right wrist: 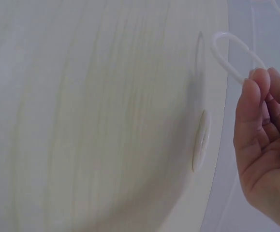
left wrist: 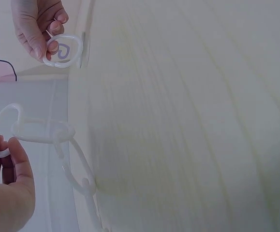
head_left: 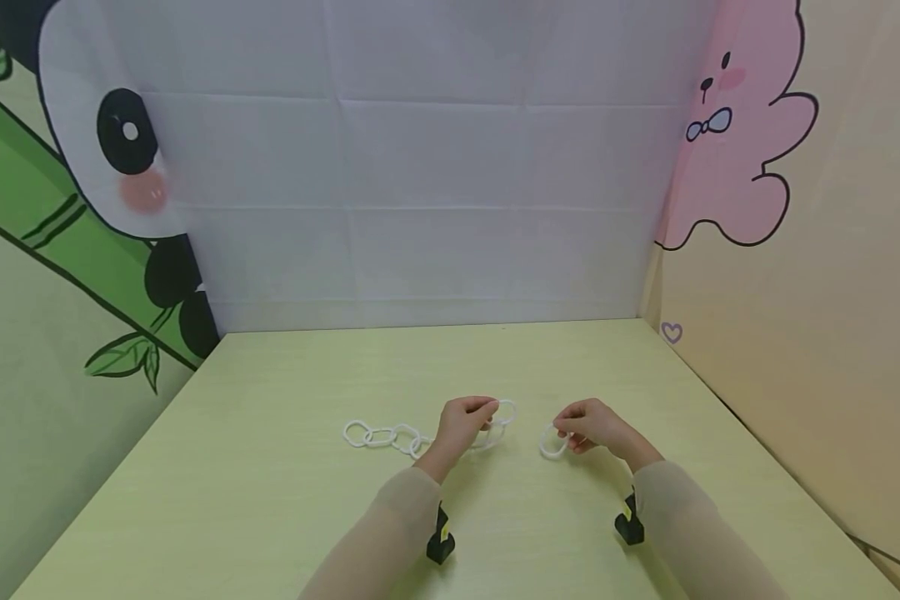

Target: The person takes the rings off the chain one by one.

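Observation:
Between thumb and fingers, my left hand pinches the end link of a white plastic link chain. That end is raised, as the left wrist view shows, with the following links hanging from it. The rest of the chain lies on the table to the left, partly hidden behind the hand and forearm. My right hand pinches a single white link by its side, to the right of the chain's raised end and apart from it. Another white link lies flat on the table beyond the right hand in the right wrist view.
The pale yellow table meets a white cloth at its back edge. Walls with painted animals stand on both sides. A small black device hangs at the left wrist, another at the right.

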`<state>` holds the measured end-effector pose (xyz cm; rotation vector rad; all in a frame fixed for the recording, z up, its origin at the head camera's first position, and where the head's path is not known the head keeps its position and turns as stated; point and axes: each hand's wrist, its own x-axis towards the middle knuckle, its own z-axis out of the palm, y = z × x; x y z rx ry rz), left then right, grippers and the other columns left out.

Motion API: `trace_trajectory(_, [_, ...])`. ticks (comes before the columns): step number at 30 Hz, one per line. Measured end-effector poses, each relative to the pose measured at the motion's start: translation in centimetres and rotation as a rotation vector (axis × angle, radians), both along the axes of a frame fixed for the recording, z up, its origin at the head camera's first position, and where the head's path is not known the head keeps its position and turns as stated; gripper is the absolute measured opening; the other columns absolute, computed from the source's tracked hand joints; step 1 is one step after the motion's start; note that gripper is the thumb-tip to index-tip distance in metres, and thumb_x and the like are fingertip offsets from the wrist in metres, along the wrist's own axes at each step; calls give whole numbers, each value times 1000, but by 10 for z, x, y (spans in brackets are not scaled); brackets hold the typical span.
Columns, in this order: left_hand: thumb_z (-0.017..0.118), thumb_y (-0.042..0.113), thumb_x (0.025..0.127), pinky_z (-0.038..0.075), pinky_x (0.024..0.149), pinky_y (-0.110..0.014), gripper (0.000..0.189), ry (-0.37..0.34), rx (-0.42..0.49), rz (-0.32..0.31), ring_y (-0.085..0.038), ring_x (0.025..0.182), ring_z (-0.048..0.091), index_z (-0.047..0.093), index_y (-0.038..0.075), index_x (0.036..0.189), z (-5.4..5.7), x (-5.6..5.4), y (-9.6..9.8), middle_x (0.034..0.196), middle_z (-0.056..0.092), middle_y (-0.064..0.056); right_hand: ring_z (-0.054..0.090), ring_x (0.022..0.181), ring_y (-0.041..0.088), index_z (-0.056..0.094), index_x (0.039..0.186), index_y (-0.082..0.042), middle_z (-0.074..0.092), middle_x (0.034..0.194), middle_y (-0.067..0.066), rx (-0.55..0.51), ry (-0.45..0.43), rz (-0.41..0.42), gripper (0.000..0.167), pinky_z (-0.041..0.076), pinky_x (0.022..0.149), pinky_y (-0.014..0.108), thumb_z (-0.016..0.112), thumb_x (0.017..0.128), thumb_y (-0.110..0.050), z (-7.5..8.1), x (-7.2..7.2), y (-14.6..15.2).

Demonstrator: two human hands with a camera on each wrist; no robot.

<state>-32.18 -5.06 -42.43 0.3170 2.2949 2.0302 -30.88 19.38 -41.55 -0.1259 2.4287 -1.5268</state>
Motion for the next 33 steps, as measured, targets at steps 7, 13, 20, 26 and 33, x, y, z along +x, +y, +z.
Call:
trace_trajectory(7, [62,20,90,53,69,-27,27,-8,6,5,-12,71,59,67,-1,105,0,1,1,98,62,-22,53,55,13,61,97,5,60,77,10,19,-4,-16,18,50,52,26,58,92,-12,-1,2,1])
trace_trajectory(13, [62,21,90,52,70,-28,27,-10,6,9,-13,73,59,67,-1,105,2,4,2,99,62,-21,54,52,12,62,94,4,61,74,10,38,-15,-31,14,51,50,25,57,91,-9,-2,3,2])
trace_trajectory(20, [62,19,90,53,69,-27,27,-5,7,9,-13,73,59,67,-2,105,4,7,3,99,62,-22,54,50,12,63,91,6,61,72,11,80,-1,-23,11,52,49,26,56,90,-2,-2,6,-1])
trace_trajectory(26, [62,18,90,53,69,-27,26,-9,8,16,-11,71,58,67,-3,105,5,9,2,97,62,-23,55,49,12,64,91,5,60,70,11,100,-19,-78,9,52,49,27,57,89,-1,-4,6,-4])
trace_trajectory(33, [62,18,90,52,69,-27,26,-17,5,17,-11,70,58,67,-2,104,5,10,-1,96,62,-23,56,48,14,65,89,6,60,67,11,111,-30,-93,7,52,48,27,59,86,2,-6,6,-8])
